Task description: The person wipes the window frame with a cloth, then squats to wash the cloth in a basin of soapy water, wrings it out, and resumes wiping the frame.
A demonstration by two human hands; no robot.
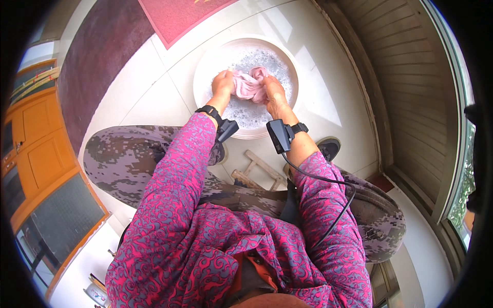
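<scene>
A bunched pink cloth [248, 85] stretches between my two hands, above or just in the foamy water of a round white basin [201, 66]. My left hand [223, 83] grips its left end, fingers closed round the fabric. On the other side my right hand [274, 89] is closed on the right end, where the cloth bulges upward. Suds [251, 114] cover much of the water around it. Whether the underside of the cloth touches the water cannot be made out.
The basin stands on pale floor tiles [149, 87] between my feet. A small wooden frame [259, 169] lies just in front of me. Beyond are a red mat [179, 18] and a dark mat [105, 61]. A panelled wall [411, 87] rises at right, orange doors [43, 138] at left. A cable [328, 180] hangs along my right arm.
</scene>
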